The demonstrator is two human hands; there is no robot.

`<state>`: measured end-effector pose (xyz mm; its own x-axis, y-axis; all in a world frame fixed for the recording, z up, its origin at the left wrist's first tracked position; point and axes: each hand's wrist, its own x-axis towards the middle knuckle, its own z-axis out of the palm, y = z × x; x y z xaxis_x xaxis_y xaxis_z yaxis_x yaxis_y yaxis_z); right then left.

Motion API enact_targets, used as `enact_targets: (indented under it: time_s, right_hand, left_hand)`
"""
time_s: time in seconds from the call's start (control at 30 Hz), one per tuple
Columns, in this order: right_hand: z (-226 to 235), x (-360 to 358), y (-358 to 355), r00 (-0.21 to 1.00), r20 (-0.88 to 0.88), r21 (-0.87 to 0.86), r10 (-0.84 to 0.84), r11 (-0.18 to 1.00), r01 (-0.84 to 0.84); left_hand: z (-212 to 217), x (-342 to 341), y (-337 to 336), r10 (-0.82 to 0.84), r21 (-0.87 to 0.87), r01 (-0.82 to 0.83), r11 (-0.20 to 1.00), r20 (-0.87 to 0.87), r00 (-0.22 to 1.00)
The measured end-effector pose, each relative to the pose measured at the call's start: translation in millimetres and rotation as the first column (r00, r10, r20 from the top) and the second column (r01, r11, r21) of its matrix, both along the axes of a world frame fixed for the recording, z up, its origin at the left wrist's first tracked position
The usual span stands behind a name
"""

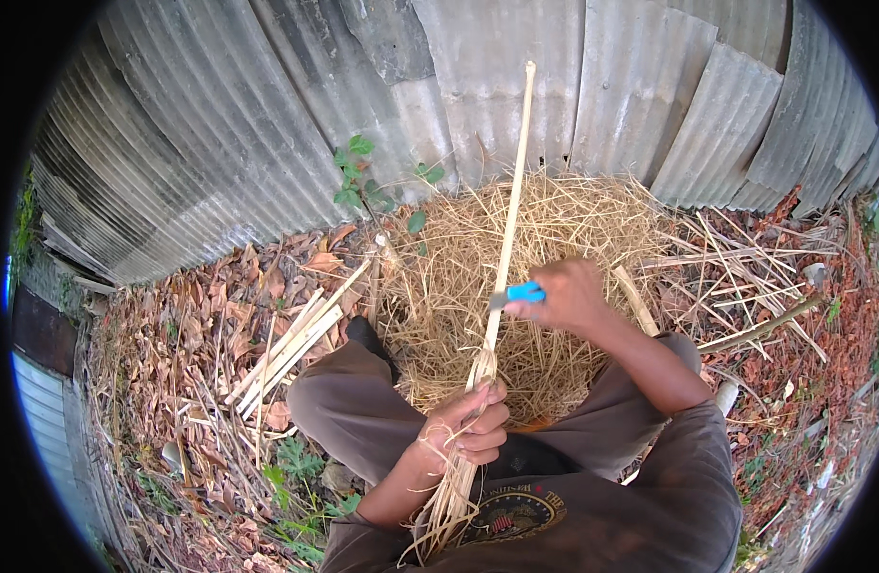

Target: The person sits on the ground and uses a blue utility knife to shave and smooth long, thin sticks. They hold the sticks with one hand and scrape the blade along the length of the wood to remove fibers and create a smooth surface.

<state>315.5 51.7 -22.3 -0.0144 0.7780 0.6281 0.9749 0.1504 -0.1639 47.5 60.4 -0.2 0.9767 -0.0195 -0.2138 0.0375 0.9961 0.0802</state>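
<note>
Gripping a long pale bamboo strip (pixel 509 205) near its lower end, the left hand (pixel 463 425) is curled tight around it just above the person's lap, with peeled fibres trailing down below the fist toward the shirt. The strip runs up and away from that hand, leaning slightly, its tip ending against the corrugated metal wall (pixel 267 115) beyond. Higher along the strip, the right hand (pixel 564 296) is closed on a knife with a blue handle (pixel 521 293), the blade laid against the strip's side.

The strip looks light and springy, stiff along its length yet likely to bend and whip at the free tip; its split lower end is frayed and probably sharp-edged, so a firm hold just above the fraying, as the left hand has, seems the safest place. The shavings look soft and weightless.

Under the strip lies a heap of straw-like shavings (pixel 554 229), spread between the knees and the wall. To the left of the strip, a bundle of flat cut slats (pixel 296 339) lies on dry leaves (pixel 191 325), and a small green plant (pixel 358 177) grows at the wall's foot. No container shows anywhere around the strip; everything rests loose on the ground.
</note>
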Motion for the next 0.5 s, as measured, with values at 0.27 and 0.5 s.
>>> enact_targets:
  time_s: [0.27,0.5]
  right_hand:
    - [-2.4,2.2,7.4,0.999,0.024,-0.037,-0.026,0.999,0.027]
    - [-9.6,-5.9,7.3,1.0,0.019,-0.065,-0.025,0.998,0.026]
  left_hand:
    - [-1.3,-1.8,0.5,0.019,0.023,-0.018,1.0,-0.064,0.998]
    - [-1.9,-5.8,1.8,0.006,0.023,-0.005,1.0,-0.034,0.999]
